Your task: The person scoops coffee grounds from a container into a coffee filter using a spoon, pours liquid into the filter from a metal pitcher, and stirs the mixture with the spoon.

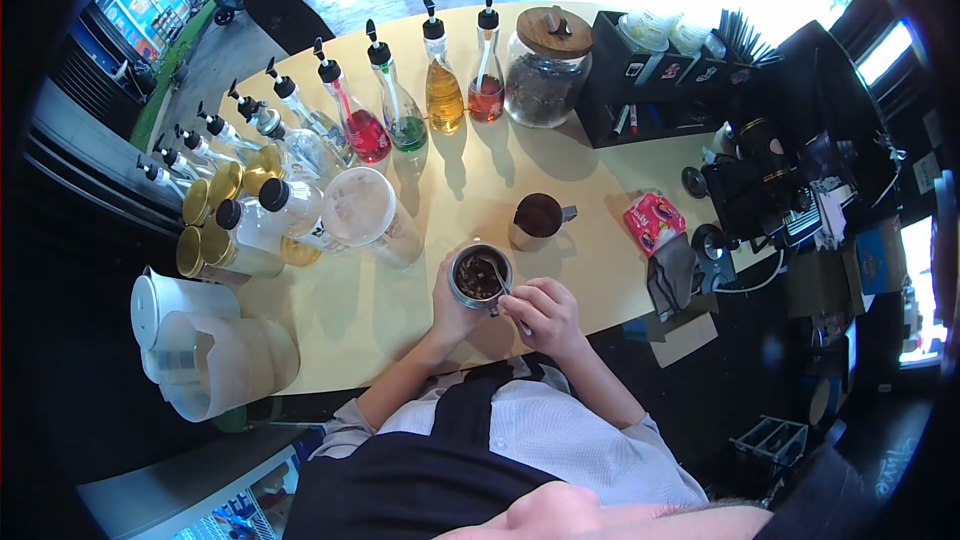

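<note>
My left hand (455,308) is wrapped round the side of a metal cup (456,278) near the front of the table. Dark brown liquid with pale bubbles or bits on top fills part of it. In my right hand (545,316) is a thin metal spoon (499,276), pinched by the handle and slanting down into the cup. The spoon's tip is hard to make out in the liquid. Just behind and right of the cup stands a metal pitcher (537,225) with a side handle and a dark inside.
Syrup bottles (444,90) with pourers line the table's back and left edge. A wood-lidded jar (546,80) stands beside a black organizer (600,90). Gold-lidded jars, a white-lidded tub (358,208) and plastic jugs (240,365) crowd the left. A pink packet (654,220) lies right.
</note>
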Tool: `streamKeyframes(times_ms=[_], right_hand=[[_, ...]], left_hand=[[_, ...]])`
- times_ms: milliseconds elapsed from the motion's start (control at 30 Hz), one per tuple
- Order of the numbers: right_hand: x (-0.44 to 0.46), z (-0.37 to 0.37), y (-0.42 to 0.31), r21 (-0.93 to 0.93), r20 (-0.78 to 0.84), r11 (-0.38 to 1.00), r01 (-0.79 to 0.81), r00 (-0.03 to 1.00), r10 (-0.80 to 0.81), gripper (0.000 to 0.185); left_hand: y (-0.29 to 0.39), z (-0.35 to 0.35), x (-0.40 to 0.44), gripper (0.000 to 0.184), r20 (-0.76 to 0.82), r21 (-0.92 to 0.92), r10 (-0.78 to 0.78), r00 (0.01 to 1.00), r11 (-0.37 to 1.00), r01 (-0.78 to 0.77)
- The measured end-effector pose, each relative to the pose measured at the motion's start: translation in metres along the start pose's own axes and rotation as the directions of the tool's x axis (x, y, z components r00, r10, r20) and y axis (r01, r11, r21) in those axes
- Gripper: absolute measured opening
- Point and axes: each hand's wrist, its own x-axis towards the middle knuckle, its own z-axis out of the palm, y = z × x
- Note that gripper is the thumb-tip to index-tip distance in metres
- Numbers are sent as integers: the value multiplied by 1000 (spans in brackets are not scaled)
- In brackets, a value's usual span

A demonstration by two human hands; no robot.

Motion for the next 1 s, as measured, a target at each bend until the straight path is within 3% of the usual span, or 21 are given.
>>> streamKeyframes(times_ms=[267, 400, 467, 567, 767, 1000], right_hand=[[-6, 3, -5, -62, 48, 998, 7, 999, -4, 26], [-6, 2, -9, 5, 43, 1000, 13, 999, -14, 25], [-6, 1, -11, 35, 20, 999, 15, 1000, -15, 25], [0, 1, -12, -22, 6, 999, -27, 1000, 27, 23], [-4, -4, -12, 50, 12, 998, -46, 999, 45, 24], [0, -5, -13, 20, 19, 999, -32, 999, 32, 23]], left_hand=[[-7, 5, -6, 88, -81, -83, -16, 997, 997, 10], [-8, 8, -7, 96, -96, -119, -10, 995, 993, -2], [-11, 12, -8, 102, -125, -304, -56, 991, 953, 15], [-9, 9, -7, 105, -113, -152, -6, 994, 988, -12], [-2, 4, -6, 106, -67, 9, 49, 997, 999, -49], [-2, 3, -7, 104, -35, -60, 31, 999, 998, -33]])
